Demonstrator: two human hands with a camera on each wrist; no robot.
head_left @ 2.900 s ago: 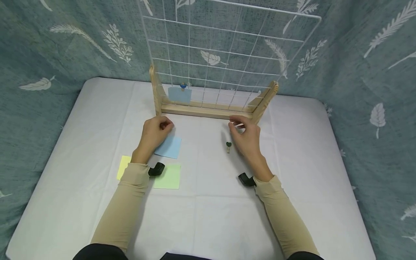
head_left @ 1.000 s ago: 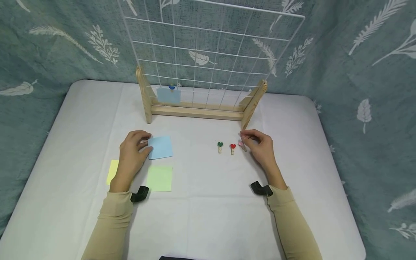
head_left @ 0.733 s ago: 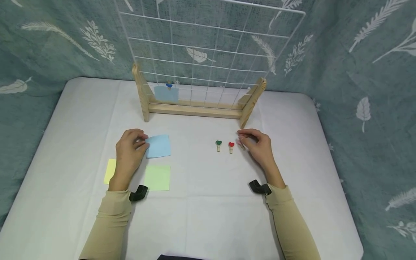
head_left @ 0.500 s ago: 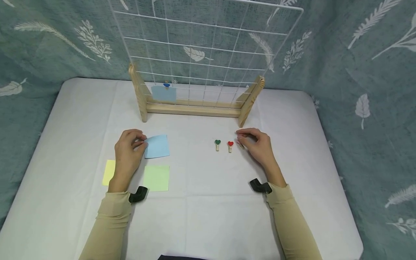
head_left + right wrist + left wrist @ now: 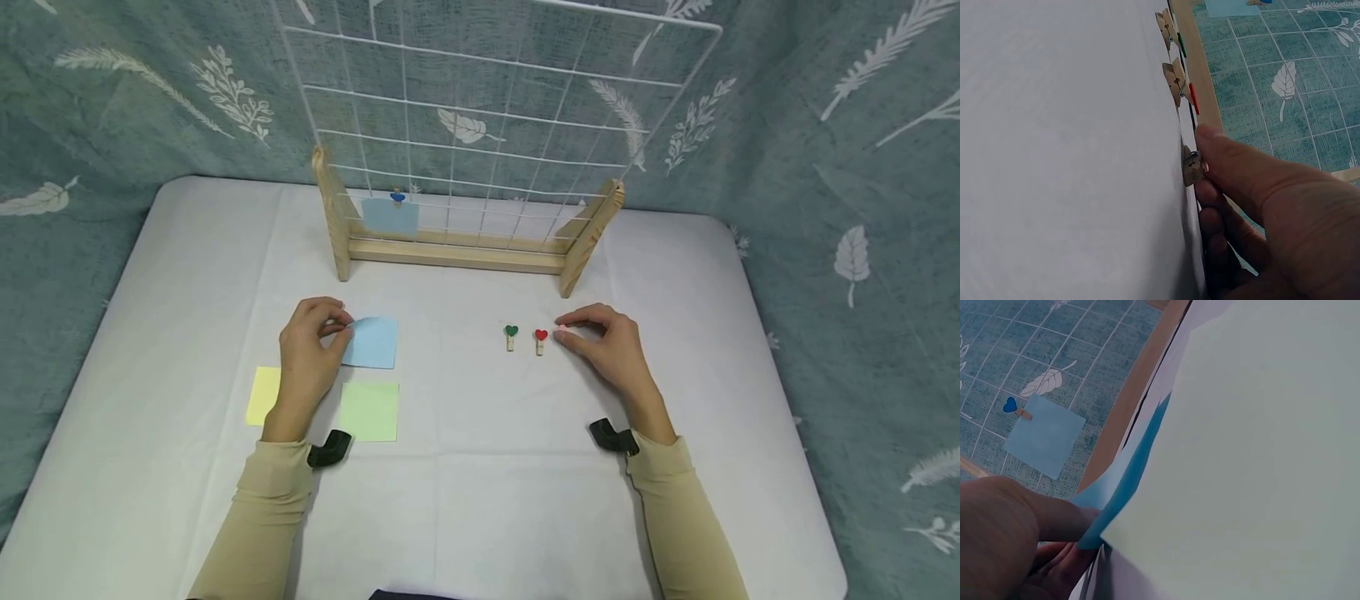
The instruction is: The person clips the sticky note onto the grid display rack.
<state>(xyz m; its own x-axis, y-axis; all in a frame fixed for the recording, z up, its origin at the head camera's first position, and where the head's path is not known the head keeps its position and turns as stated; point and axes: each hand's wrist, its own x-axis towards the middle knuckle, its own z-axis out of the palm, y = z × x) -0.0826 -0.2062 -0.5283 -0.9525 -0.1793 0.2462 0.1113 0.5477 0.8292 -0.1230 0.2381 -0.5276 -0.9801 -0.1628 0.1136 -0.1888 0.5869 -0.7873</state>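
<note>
My left hand (image 5: 307, 362) pinches the left edge of a blue sticky note (image 5: 375, 342) on the table; the left wrist view shows the note (image 5: 1130, 481) bent up between thumb and finger. On the right, my right hand (image 5: 617, 354) holds a mini clothespin with a pink heart (image 5: 562, 328) between thumb and fingertips. In the right wrist view that clothespin (image 5: 1192, 167) is close to the white cloth, its heart mostly hidden. A red-heart clothespin (image 5: 541, 341) and a green-heart clothespin (image 5: 511, 337) lie to its left.
Nearer me are a green sticky note (image 5: 369, 412) and a yellow one (image 5: 262, 396), partly covered by my left hand. A white wire grid (image 5: 480, 150) on a wooden stand (image 5: 457, 254) rises behind, with a blue note (image 5: 390, 216) clipped on by a blue-heart clothespin (image 5: 397, 197).
Both hands have come back from near the stand. My left hand has taken the blue note's edge. The red-heart clothespin now shows on the table, and my right fingers have closed on the pink-heart one.
</note>
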